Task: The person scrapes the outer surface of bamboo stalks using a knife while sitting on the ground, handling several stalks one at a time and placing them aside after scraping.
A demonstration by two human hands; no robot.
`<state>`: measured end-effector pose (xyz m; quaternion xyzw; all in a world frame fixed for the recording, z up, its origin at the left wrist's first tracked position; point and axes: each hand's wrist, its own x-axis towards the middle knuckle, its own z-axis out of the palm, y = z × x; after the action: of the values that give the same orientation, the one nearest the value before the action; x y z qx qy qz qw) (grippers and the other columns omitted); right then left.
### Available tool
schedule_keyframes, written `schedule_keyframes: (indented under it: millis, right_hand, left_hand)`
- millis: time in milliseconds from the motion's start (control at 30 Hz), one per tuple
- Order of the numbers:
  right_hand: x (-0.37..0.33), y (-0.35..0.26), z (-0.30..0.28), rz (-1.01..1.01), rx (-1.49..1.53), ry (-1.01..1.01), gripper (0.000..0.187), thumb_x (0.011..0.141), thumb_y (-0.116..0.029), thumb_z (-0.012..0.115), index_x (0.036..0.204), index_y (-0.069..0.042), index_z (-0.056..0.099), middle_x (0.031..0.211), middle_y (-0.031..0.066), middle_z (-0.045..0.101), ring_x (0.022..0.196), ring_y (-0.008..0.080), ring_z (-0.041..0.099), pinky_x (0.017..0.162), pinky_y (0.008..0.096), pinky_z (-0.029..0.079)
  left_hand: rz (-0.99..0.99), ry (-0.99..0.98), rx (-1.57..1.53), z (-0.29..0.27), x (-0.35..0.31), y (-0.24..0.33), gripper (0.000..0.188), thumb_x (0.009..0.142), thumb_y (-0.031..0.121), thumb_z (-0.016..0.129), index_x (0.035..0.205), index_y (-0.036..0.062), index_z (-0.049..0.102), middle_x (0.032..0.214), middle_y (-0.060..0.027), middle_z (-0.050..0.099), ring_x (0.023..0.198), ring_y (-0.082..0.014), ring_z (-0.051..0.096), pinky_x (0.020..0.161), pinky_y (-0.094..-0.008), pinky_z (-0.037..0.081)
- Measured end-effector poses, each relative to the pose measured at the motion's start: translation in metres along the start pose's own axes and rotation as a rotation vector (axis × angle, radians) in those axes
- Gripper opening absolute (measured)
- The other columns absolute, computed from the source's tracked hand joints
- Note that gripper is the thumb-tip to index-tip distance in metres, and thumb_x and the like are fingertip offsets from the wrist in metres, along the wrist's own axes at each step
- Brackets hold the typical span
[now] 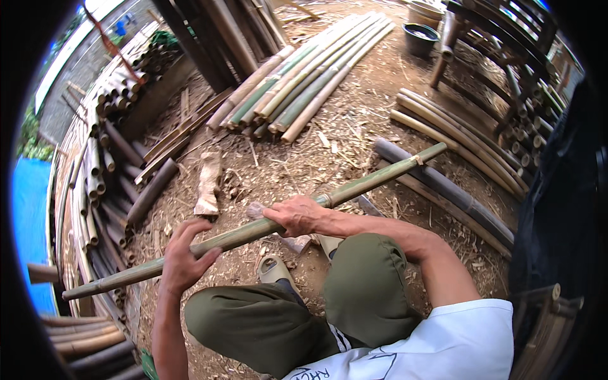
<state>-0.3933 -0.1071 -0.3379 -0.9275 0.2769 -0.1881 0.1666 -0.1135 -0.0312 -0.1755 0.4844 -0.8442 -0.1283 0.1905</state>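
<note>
A long green bamboo pole (244, 234) lies slantwise across in front of my knees, its right end farther away. My left hand (182, 256) holds it loosely from above near its left part, thumb on the near side and fingers on the far side. Farther along, my right hand (296, 215) is closed over the pole, fingers partly hidden. A pale, blunt piece (255, 210) shows just beside the right fingers; I cannot tell what it is. Past the left fingertips stands a rough, pale wood block (209, 183) on the chip-strewn ground.
Several bamboo poles (310, 69) lie side by side ahead. Cut bamboo (95, 171) is stacked on the left. To the right are a dark pole (456, 190), thinner poles (462, 136) and a wooden rack (475, 88). A black bucket (420, 39) stands at the back.
</note>
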Motion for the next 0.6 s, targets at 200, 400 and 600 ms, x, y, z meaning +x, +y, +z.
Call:
schedule_keyframes:
  millis: [200,400,600]
  right_hand:
    - [0.054,-0.031,0.003,-0.222,-0.207,0.114,0.071,0.076,-0.03,0.08,0.136,-0.008,0.049,0.116,0.012,0.057,0.11,0.0289,0.056,0.1,0.0431,0.044]
    - [-0.108,0.04,0.012,0.679,-0.01,0.328,0.063,0.087,-0.024,0.072,0.14,-0.002,0.046,0.128,0.0197,0.049,0.121,0.0344,0.049,0.103,0.0472,0.043]
    - [-0.312,0.059,0.092,1.343,-0.176,-0.272,0.079,0.084,-0.032,0.075,0.144,0.001,0.035,0.14,0.0259,0.039,0.126,0.0442,0.042,0.103,0.0516,0.041]
  left_hand:
    - [-0.467,-0.649,0.172,0.06,0.01,-0.034,0.076,0.074,0.042,0.075,0.136,0.0087,0.046,0.095,-0.026,0.068,0.091,-0.0449,0.065,0.083,-0.0497,0.052]
    - [-0.666,-0.512,0.132,0.103,-0.123,-0.115,0.063,0.076,0.034,0.072,0.13,0.0108,0.05,0.091,-0.022,0.069,0.085,-0.0423,0.067,0.079,-0.05,0.053]
    - [-0.778,-0.492,0.021,0.145,-0.272,-0.122,0.055,0.075,0.03,0.073,0.122,0.0121,0.054,0.098,-0.0178,0.068,0.092,-0.0383,0.067,0.08,-0.0488,0.054]
